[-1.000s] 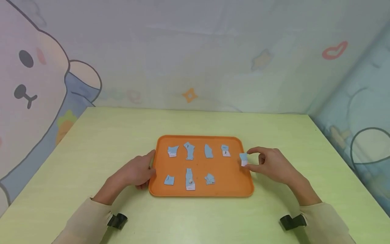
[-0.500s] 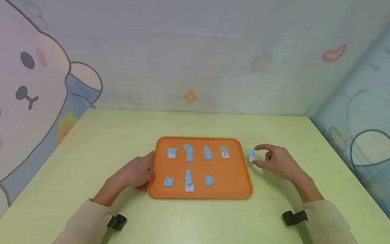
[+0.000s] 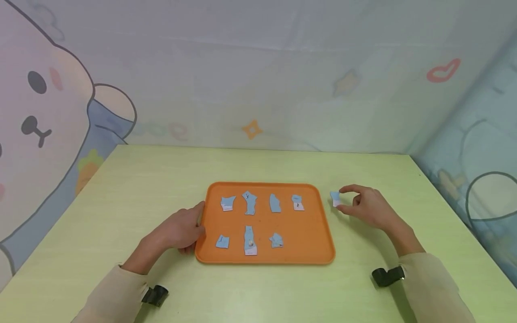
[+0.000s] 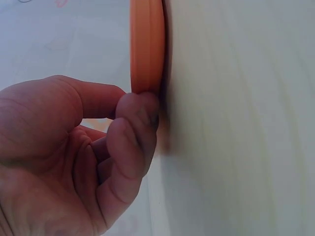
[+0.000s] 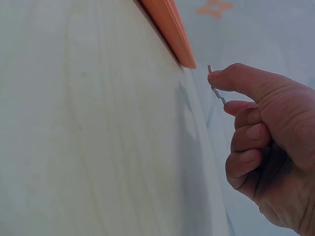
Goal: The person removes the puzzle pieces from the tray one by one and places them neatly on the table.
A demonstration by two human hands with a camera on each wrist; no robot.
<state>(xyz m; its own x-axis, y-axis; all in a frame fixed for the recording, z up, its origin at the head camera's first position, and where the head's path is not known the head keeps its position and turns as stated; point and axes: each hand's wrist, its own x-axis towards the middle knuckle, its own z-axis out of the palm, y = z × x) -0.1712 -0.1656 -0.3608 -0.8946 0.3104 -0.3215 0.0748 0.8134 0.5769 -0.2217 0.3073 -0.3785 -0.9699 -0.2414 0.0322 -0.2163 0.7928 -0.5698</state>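
My right hand [image 3: 370,207] pinches a small blue-and-white puzzle piece [image 3: 335,198] by its edges between thumb and index finger. In the right wrist view this piece [image 5: 215,87] is seen edge-on, raised off the table, with the other fingers curled in. At the left rim of the orange tray [image 3: 300,240], my left hand [image 3: 181,229] grips the edge. Its thumb and fingertips meet that rim [image 4: 146,49] in the left wrist view. Several irregular light blue pieces lie apart on the tray in two rows, among them a tall one [image 3: 249,240] and a star-like one [image 3: 276,240].
The pale yellow-green table [image 3: 274,291] extends around the tray on all sides. Behind it hangs a backdrop [image 3: 291,89] printed with a cartoon bear and shapes. A second printed sheet [image 3: 484,134] runs along the right side.
From over the tray's right rim, my right hand has carried the pinched puzzle piece right and slightly away, over the table. My left hand has stayed at the tray's left edge.
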